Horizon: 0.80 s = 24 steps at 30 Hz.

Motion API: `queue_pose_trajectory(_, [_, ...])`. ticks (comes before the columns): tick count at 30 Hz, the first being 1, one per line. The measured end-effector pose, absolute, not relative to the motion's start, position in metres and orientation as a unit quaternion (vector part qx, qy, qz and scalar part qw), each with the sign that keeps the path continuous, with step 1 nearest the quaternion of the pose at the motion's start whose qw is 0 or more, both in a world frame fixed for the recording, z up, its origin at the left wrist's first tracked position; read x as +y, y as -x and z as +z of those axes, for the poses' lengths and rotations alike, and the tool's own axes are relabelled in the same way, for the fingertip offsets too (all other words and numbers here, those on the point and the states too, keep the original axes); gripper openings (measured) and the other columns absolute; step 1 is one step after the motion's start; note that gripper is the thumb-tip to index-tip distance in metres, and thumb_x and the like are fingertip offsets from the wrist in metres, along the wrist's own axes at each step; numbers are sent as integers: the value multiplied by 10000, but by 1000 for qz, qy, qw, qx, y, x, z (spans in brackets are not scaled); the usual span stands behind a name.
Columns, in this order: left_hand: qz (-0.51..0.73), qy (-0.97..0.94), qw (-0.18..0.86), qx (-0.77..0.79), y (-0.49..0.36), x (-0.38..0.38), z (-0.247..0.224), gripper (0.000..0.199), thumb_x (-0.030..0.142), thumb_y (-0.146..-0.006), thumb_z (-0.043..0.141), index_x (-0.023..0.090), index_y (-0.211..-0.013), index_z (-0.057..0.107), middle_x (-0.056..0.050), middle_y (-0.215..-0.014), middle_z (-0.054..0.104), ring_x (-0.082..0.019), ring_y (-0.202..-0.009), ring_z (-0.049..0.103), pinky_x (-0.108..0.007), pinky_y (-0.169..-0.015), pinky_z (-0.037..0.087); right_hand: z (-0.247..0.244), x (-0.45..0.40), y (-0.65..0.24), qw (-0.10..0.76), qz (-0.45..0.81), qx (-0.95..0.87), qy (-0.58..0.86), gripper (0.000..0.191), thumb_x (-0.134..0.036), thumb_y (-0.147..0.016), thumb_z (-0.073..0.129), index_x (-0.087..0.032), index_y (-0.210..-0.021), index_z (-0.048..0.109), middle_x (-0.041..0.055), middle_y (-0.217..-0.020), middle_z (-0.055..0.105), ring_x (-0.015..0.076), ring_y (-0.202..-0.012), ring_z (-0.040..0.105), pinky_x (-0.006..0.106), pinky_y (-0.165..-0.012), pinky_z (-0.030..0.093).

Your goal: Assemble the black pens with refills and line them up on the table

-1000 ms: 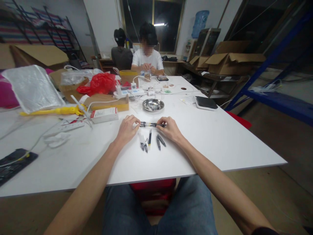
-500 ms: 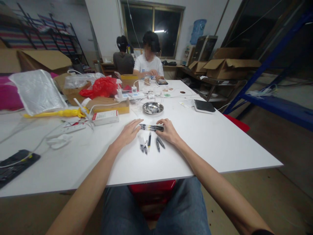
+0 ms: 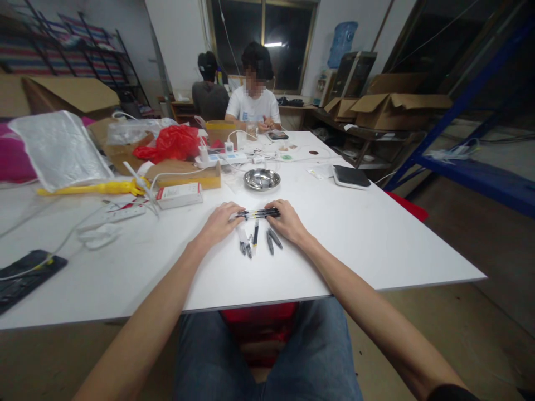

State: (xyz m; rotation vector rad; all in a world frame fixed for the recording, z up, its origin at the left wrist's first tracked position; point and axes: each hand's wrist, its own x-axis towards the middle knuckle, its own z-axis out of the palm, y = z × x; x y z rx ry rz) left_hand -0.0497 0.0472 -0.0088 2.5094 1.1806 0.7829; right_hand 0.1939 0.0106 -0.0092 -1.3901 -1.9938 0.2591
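A small bundle of black-and-clear pens [image 3: 256, 214] lies crosswise between my hands at the table's middle. My left hand [image 3: 221, 221] is closed on the bundle's left end, fingers against the tips. Around the right end, the fingers of my right hand [image 3: 285, 220] are curled with the thumb in front. Just nearer to me lie loose pen parts: clear barrels with dark tips [image 3: 244, 243], a black refill tube with a yellow end [image 3: 256, 234], and two dark grey pen pieces [image 3: 273, 240] set in a V.
Beyond my hands stands a shiny metal bowl [image 3: 262, 179] with small things inside. A white-and-red box [image 3: 179, 195], cables, a power strip [image 3: 221, 160] and a red plastic bag [image 3: 171, 143] crowd the left. A black-topped flat device [image 3: 351, 176] lies right. Another person [image 3: 253, 103] sits opposite.
My left hand has closed in on the left end of the pens, its fingers now gripping there. My right hand stays at the other end. The loose parts have not moved.
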Motion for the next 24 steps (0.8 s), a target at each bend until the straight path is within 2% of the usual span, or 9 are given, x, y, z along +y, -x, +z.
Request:
queue_pose_trajectory(10, [275,-856,91,428,48,41,-7,272,303,-942,537,206,-1130,708,-70,-1102,698,-251,-1071,591,-413,-971,471,-14,12,-195,321,86,-769,547,235,-176,-860,609,-178,-1088,664,85,-1069,631,236,-1027,544,363,-949,425])
queue_pose_trajectory(14, [267,-853,85,442,46,39,-7,268,284,-945,521,214,-1129,702,-68,-1106,694,-245,-1073,588,-400,-969,465,-10,8,-192,342,70,-763,545,280,-189,-854,622,-190,-1133,644,96,-1134,603,259,-1072,520,382,-954,421])
queue_pose_trajectory(16, [263,-853,80,443,45,38,-7,266,287,-947,522,209,-1132,697,-71,-1108,690,-249,-1077,583,-398,-970,462,-5,3,-189,363,49,-760,536,203,-198,-876,608,-191,-1075,648,96,-1114,602,262,-1058,515,378,-935,418])
queue_pose_trajectory(19, [284,-848,57,443,44,36,-4,283,301,-949,526,191,-1155,685,-86,-1141,663,-253,-1091,575,-394,-991,448,3,-3,-180,348,32,-777,524,67,-202,-915,575,-186,-923,640,75,-959,628,242,-948,523,353,-862,404])
queue_pose_trajectory(22, [324,-822,31,466,44,28,3,281,286,-965,477,184,-1134,677,-91,-1143,649,-237,-1092,586,-355,-976,439,7,-9,-170,279,31,-809,516,169,-233,-941,571,-187,-784,612,52,-816,637,224,-847,512,340,-786,366])
queue_pose_trajectory(24, [319,-801,36,505,43,18,7,275,308,-986,431,193,-1014,679,-68,-996,680,-209,-960,629,-311,-849,450,7,-11,-165,241,26,-824,513,265,-275,-965,561,-188,-717,590,54,-785,641,221,-829,508,341,-765,343])
